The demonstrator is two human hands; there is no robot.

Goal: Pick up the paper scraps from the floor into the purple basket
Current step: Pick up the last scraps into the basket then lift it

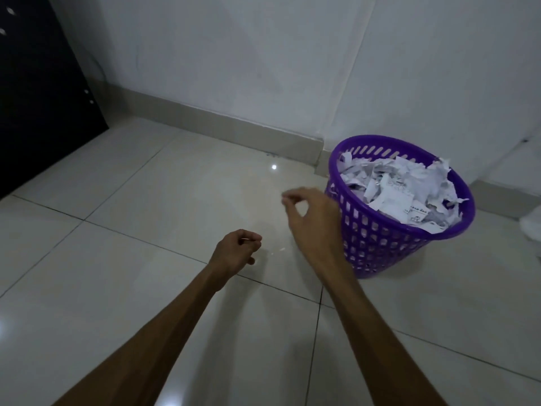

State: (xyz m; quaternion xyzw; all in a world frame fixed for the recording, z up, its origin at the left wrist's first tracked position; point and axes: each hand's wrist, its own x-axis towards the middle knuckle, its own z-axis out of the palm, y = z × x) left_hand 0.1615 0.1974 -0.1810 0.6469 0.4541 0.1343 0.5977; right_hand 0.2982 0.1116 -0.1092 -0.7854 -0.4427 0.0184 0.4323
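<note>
— Pale glossy floor tiles (117, 259) are seen running to a white wall, with a dark cabinet (44, 83) standing at the far left. What is held on that side?

— At the left hand (238, 249) the fingers are curled in, and a thin white sliver, judged to be a small paper scrap (245, 239), is pinched at the fingertips. A few tiny white specks (279, 249) are made out on the tile just beside that hand; whether they are paper or glints cannot be told.

— And further right?

— The right hand (304, 215) is raised just beside the purple basket (380, 238), thumb and forefinger closed into a ring. A pale blur sits at those fingertips (288, 197); whether a scrap is pinched there cannot be told. The basket is stood near the wall corner and is heaped to the rim with paper scraps (395, 189). Something white (531, 227) is cut off at the right edge.

— How is the step best done?

— It is judged that little is left to collect. Each pinch is best carried well over the rim and let go low above the heap, since light slivers may drift or slide off so full a pile. The specks are best checked afterwards.
</note>
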